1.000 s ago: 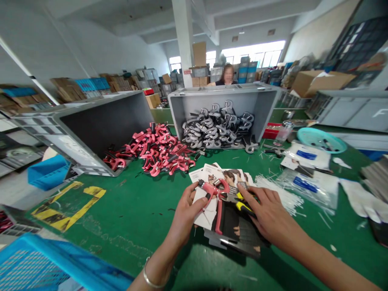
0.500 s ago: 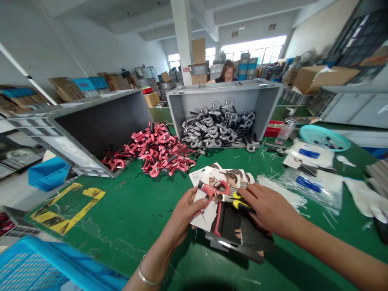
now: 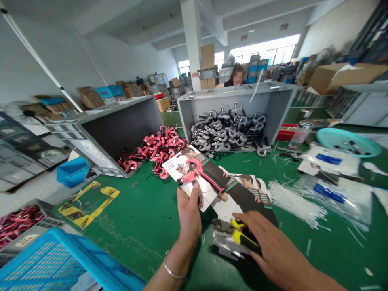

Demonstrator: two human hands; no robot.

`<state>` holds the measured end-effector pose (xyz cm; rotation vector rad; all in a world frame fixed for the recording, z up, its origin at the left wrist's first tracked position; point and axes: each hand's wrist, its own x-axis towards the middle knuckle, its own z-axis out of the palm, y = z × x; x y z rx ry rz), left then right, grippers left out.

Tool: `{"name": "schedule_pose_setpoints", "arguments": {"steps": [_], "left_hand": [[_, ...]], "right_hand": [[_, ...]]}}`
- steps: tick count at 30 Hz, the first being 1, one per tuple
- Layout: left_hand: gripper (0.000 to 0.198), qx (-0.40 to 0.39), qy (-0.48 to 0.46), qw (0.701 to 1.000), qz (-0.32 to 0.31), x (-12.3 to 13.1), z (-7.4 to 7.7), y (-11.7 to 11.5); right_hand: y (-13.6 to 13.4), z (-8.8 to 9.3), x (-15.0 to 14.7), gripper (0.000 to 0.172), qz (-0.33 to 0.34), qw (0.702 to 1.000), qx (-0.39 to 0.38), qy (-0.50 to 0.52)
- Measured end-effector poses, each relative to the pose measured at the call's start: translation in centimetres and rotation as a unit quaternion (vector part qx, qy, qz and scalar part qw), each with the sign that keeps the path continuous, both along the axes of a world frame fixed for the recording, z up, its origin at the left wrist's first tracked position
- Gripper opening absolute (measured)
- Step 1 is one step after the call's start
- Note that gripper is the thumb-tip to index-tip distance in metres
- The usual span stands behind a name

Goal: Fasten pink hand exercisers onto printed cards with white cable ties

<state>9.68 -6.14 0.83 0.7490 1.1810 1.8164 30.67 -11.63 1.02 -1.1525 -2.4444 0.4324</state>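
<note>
My left hand (image 3: 189, 210) is closed on a printed backing card (image 3: 182, 165) with a pink hand gripper (image 3: 198, 171) fixed on it, lifted above the green table (image 3: 136, 214). My right hand (image 3: 266, 246) is closed on yellow-handled cutting pliers (image 3: 235, 232), resting on a stack of printed cards (image 3: 242, 190) that lies on the table. Loose white cable ties (image 3: 292, 200) lie just right of the stack.
A tipped grey crate (image 3: 115, 129) spills pink grippers (image 3: 160, 147); another grey crate (image 3: 275, 105) holds grey grippers (image 3: 226, 129). A blue basket (image 3: 57, 262) sits near left. Plastic bags (image 3: 330, 178) and a teal dish (image 3: 348, 141) lie right. A person (image 3: 236, 76) sits beyond the crates.
My left hand has lifted the card with the pink gripper off the stack and raised it leftward. My right hand, with the pliers, drew back toward me over the stack.
</note>
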Motion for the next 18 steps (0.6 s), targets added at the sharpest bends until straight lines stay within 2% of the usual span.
{"name": "schedule_pose_setpoints", "arguments": {"steps": [4, 11, 13, 18], "left_hand": [[0.039, 0.027, 0.032, 0.998, 0.039, 0.5, 0.9, -0.7], [0.033, 0.041, 0.044, 0.998, 0.002, 0.7, 0.7, -1.3], [0.032, 0.039, 0.059, 0.997, -0.004, 0.7, 0.4, -1.4], [0.034, 0.025, 0.060, 0.998, -0.021, 1.0, 0.3, -1.6]], "right_hand": [[1.9, -1.2, -1.5, 0.052, -0.075, 0.995, 0.060, 0.033], [2.3, -0.7, -3.2, 0.050, -0.088, 0.991, 0.086, 0.050], [2.3, -0.7, -3.2, 0.048, -0.089, 0.992, 0.080, 0.044], [3.2, -1.0, -2.8, 0.028, -0.076, 0.996, 0.026, 0.028]]}}
